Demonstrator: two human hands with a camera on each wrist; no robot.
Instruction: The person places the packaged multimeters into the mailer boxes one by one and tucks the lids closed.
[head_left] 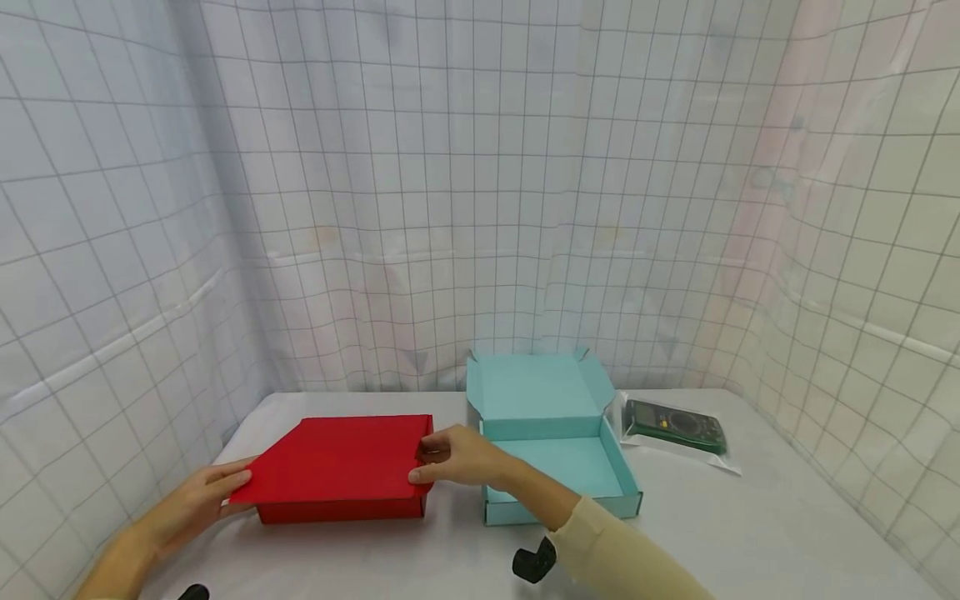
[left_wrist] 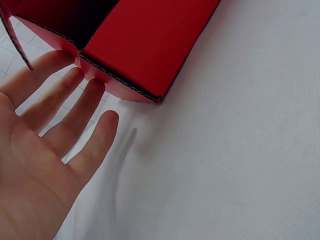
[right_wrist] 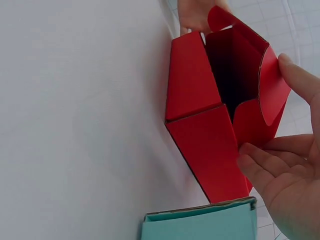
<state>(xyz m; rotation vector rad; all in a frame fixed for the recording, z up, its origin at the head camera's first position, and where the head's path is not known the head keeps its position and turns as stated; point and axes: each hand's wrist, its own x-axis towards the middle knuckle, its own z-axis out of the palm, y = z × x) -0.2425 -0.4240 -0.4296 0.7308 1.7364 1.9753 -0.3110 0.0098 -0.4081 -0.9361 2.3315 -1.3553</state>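
Red box (head_left: pixel 341 511) on tabletop (head_left: pixel 795 500), lid (head_left: pixel 341 458) part-raised | left fingers (left_wrist: pixel 94 148) spread, touching box; right fingers (right_wrist: pixel 265 161) spread wide against box and flap (right_wrist: pixel 275 90) | advise: ease flaps inward, lower lid evenly.

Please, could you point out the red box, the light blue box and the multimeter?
Red box (head_left: pixel 341 457), head view: its lid.
Light blue box (head_left: pixel 573 458), head view: inner floor.
Multimeter (head_left: pixel 671 424), head view: its front face.

Box (head_left: pixel 345 458) left of second box (head_left: pixel 577 457), multimeter (head_left: pixel 675 426) right of both
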